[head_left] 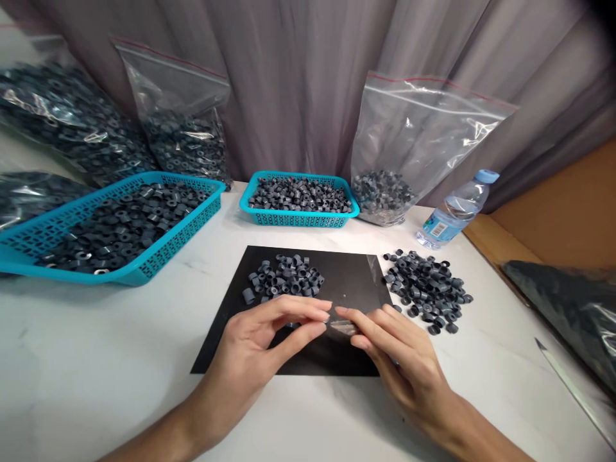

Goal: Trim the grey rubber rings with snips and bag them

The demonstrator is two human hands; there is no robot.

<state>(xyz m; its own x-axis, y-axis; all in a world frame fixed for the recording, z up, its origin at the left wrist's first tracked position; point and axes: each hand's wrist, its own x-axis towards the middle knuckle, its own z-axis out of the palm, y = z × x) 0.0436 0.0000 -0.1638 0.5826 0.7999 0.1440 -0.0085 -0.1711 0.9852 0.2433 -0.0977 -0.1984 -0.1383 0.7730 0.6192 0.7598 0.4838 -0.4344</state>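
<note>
Over a black mat (346, 289), my left hand (255, 340) is closed in a pinch, thumb and fingertips together. What lies between them is too small and hidden to name. Close beside it, my right hand (407, 353) grips a thin shiny flat piece (342, 327), whose tip points toward the left fingertips. Just beyond my left hand, a pile of small grey plastic caps (287, 277) lies on the mat, partly covered by my fingers. Another pile of similar dark grey caps (426, 285) is spread on the white table to the right of the mat.
Blue baskets of grey parts stand at left (185, 224) and back centre (298, 219). Clear zip bags (176, 128) with more parts lean behind, another bag (399, 141) at back right. A water bottle (455, 212) stands near it. A pointed tool (568, 378) lies far right.
</note>
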